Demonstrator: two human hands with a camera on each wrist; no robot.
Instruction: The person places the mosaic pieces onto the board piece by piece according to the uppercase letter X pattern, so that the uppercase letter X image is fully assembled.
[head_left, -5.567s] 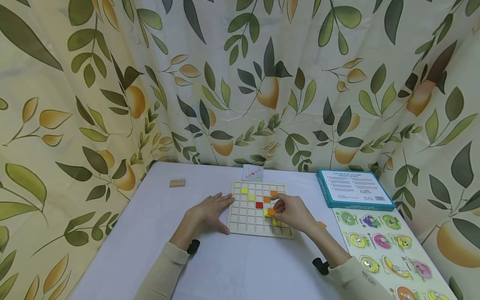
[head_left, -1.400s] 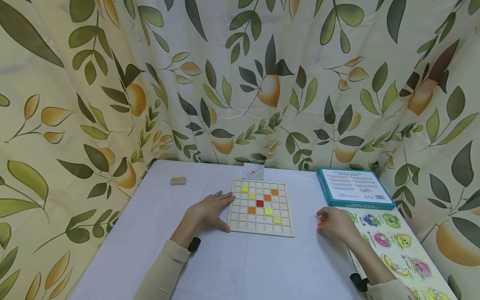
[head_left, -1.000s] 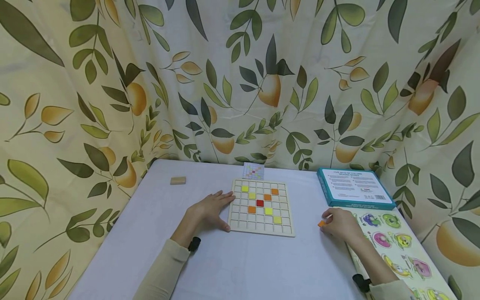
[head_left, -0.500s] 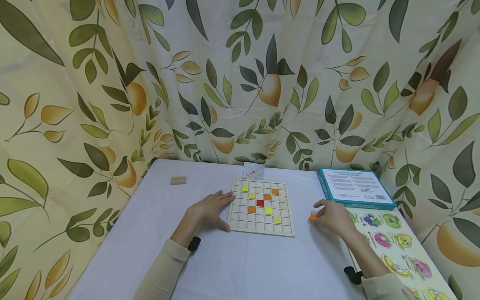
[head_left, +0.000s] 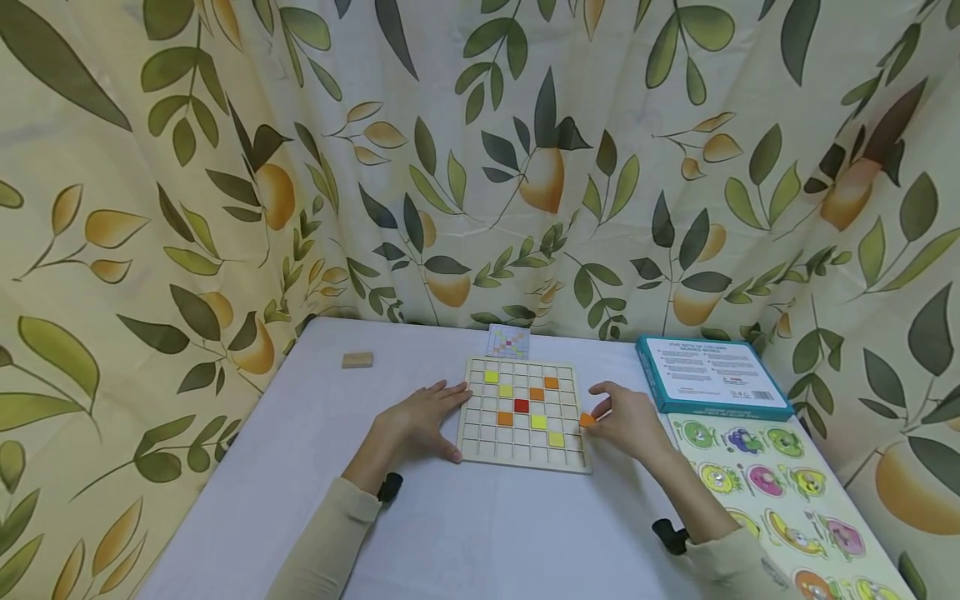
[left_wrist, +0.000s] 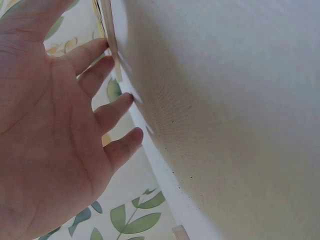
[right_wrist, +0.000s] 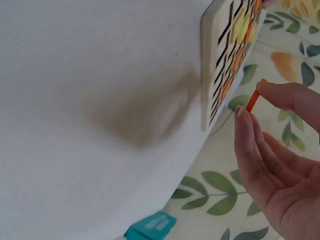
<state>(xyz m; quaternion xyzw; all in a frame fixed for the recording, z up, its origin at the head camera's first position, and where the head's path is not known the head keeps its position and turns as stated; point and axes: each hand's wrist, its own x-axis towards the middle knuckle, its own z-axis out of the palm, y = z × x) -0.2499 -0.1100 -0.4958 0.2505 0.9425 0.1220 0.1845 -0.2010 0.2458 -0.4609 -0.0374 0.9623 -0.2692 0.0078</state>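
A square wooden grid board [head_left: 487, 446] lies flat on the white table, with yellow, orange and red square tiles in some of its cells. My left hand [head_left: 416, 425] rests at the board's left edge, its fingers extended and thumb spread; the left wrist view shows the palm [left_wrist: 50, 135] and fingertips at the edge. Between thumb and fingertip my right hand [head_left: 630, 423] pinches an orange tile [head_left: 587, 421], just at the board's right edge. In the right wrist view that orange tile [right_wrist: 254, 97] appears edge-on, held above the table.
Behind the board lies a small pattern card [head_left: 508, 342]. A wooden block [head_left: 357, 360] sits at the back left. To the right are a teal box [head_left: 712, 379] and a sheet with fruit pictures [head_left: 787, 500]. A leaf-patterned curtain [head_left: 480, 167] surrounds the table.
One orange tile has been set in the board's lower left part. My right hand went to the right, took another orange tile and carried it left to the board's edge. The left hand stays put.
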